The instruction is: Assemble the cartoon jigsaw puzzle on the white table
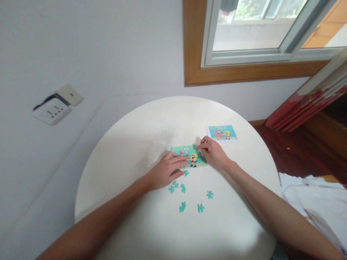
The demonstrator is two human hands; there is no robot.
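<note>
A mostly joined jigsaw puzzle (pixel 193 159) with cartoon figures on teal lies on the round white table (pixel 135 224). My left hand (pixel 169 167) rests over its left part, fingers stretched out flat and covering some of the picture. At the puzzle's upper right corner is my right hand (pixel 213 151), its fingers pinched together; whatever is between them is hidden. Loose teal puzzle pieces lie nearer to me: one piece (pixel 186 173) just below the puzzle, a cluster (pixel 173 186), and others such as a piece (pixel 182 207), a piece (pixel 200 208) and a piece (pixel 210 194).
Beyond my right hand lies a printed picture card (pixel 222 133) with the same cartoon figures. The table's far edge is close to a white wall with a socket (pixel 52 110). A wood-framed window (pixel 195 74), a curtain (pixel 295 108) and white papers (pixel 311 206) are at the right.
</note>
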